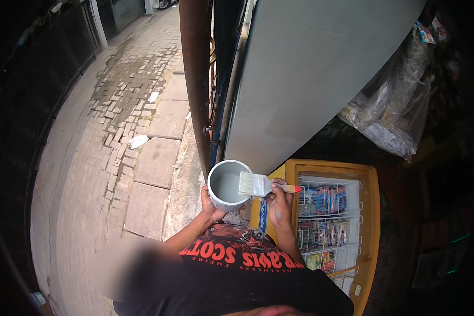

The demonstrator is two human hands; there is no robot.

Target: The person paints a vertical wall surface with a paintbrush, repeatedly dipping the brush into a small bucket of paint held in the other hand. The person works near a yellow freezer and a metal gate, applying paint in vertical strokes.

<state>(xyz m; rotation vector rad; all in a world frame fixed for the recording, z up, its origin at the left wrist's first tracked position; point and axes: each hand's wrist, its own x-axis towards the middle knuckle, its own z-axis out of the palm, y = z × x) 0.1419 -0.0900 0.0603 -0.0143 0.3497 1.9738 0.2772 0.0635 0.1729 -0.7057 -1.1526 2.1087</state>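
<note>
My left hand (211,206) is closed around the side of a round grey paint pot (228,204), held up in front of my chest. Pale grey paint (225,183) lies inside it. In my right hand (280,206) is a flat paintbrush (257,185) with a wooden, red-tipped handle. Its pale bristles point left and reach over the pot's right rim. Smears of paint show on the fingers of my right hand. Just beyond the pot stands a grey wall panel (300,68).
To the right is a yellow chest freezer (371,237) with wire baskets of colourful packets. Clear plastic bags (389,121) hang at the upper right. A brown metal post (196,79) rises beside the wall. Broken brick paving (113,126) and concrete slabs (151,160) lie to the left.
</note>
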